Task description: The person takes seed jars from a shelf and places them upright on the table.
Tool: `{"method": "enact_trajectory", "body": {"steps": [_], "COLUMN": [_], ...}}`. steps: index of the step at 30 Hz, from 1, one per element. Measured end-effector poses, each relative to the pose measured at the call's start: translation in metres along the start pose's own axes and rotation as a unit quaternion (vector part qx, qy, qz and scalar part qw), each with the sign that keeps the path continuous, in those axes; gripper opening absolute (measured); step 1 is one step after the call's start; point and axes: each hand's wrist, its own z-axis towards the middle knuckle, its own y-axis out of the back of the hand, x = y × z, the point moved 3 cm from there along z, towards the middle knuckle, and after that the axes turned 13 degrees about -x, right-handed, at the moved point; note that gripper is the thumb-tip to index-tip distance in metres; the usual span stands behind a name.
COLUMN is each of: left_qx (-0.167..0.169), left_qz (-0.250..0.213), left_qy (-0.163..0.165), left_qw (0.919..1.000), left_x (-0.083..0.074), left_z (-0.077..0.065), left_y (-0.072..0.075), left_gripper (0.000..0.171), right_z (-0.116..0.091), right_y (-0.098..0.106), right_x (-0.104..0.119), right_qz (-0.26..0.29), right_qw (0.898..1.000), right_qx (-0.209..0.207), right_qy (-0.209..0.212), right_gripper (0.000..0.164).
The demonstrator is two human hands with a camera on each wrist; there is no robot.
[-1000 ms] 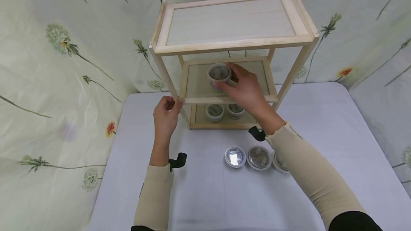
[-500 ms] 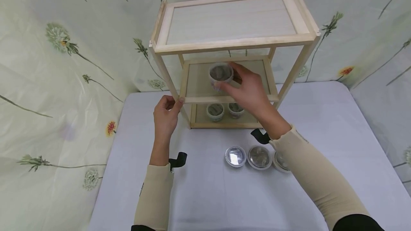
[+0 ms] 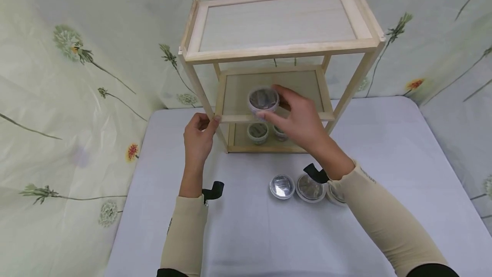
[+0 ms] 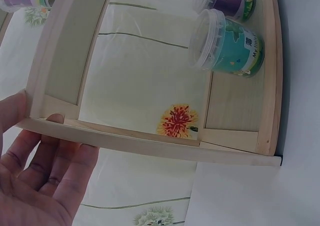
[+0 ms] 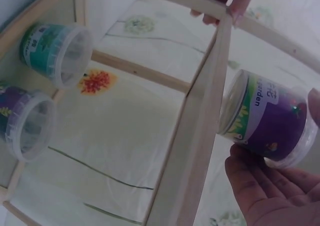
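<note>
My right hand (image 3: 301, 119) holds a small clear-lidded plastic tub (image 3: 263, 99) between thumb and fingers. The right wrist view shows the purple, flower-printed label of this tub (image 5: 275, 118), whose base is beside the middle shelf's front rail (image 5: 200, 151). In the head view the tub overlaps that rail. My left hand (image 3: 199, 138) grips the wooden rack's left front post (image 4: 125, 141) at middle-shelf height, thumb on one side and fingers on the other. On the bottom shelf stand a teal-labelled tub (image 4: 237, 46) and a purple-labelled tub (image 4: 232, 1), side by side.
The rack's top shelf (image 3: 276, 22) overhangs the middle shelf (image 3: 296, 80). In front of the rack, three round-lidded containers (image 3: 282, 187) stand in a row on the white tablecloth (image 3: 246, 234), the rightmost partly behind my right sleeve. Floral sheeting (image 3: 96, 140) hangs behind and at the sides.
My right hand has brought the purple-labelled tub from over the middle shelf toward me, to its front rail. The left hand has stayed on the post.
</note>
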Motion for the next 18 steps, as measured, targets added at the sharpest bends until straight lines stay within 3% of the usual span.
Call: {"method": "enact_trajectory", "body": {"steps": [5, 13, 18], "left_qx": [0.0, 0.001, -0.001], "left_qz": [0.0, 0.0, -0.003], "left_qy": [0.0, -0.003, -0.001], "left_qw": [1.0, 1.0, 1.0], "left_x": [0.001, 0.0, 0.001], "left_z": [-0.001, 0.0, 0.001], "left_y": [-0.001, -0.001, -0.001], "left_gripper": [0.025, 0.025, 0.023], "right_z": [-0.011, -0.031, -0.042], "right_y": [0.002, 0.006, 0.003], "right_x": [-0.002, 0.003, 0.004], "right_qz": [0.014, -0.011, -0.01], "right_qw": [1.0, 0.999, 0.999], "right_qx": [0.019, 0.037, 0.052], "right_qy": [-0.016, -0.022, -0.006], "right_gripper": [0.068, 0.073, 0.074]}}
